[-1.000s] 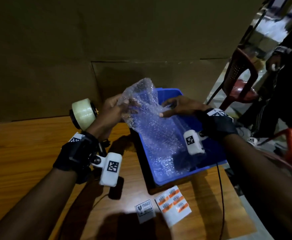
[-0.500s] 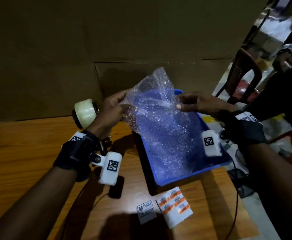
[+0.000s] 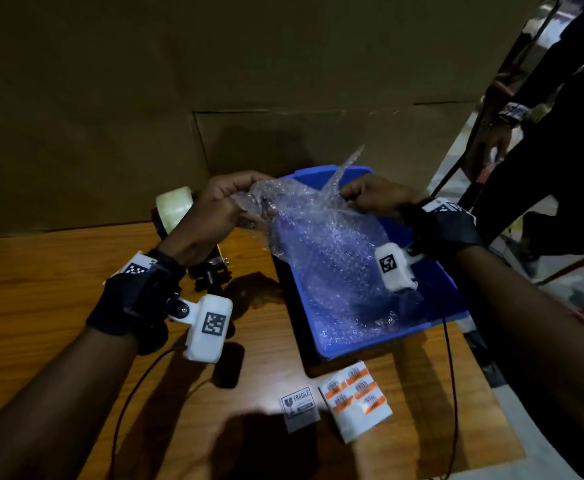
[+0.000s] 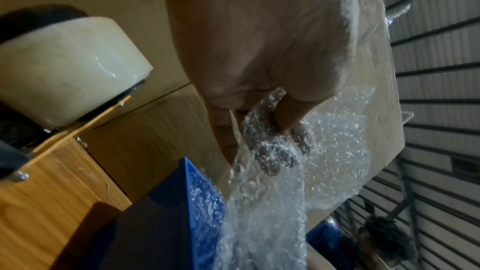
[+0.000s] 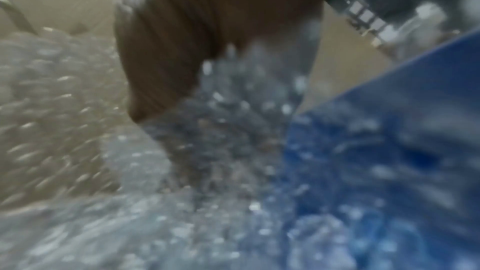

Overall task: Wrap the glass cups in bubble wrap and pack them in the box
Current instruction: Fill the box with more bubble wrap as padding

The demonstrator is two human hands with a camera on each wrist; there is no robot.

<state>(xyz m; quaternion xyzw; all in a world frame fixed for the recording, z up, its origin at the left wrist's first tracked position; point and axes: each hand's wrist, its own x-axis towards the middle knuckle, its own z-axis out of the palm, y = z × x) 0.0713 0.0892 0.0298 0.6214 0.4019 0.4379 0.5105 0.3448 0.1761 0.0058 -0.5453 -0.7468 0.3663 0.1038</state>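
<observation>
A clear sheet of bubble wrap hangs from both my hands over the blue plastic tray. My left hand pinches its upper left edge, and the left wrist view shows the fingers curled on the bubble wrap. My right hand grips the upper right edge, with a corner sticking up beyond it. The right wrist view is blurred, showing the hand against bubble wrap. No glass cup is visible.
A tape dispenser with a clear roll stands on the wooden table behind my left wrist. Fragile stickers and an orange label sheet lie near the front edge. Large cardboard rises behind. A person stands at right.
My hands have drawn closer together and lower over the tray. The right hand went from pinching with extended fingers to a curled grip on the wrap's top edge.
</observation>
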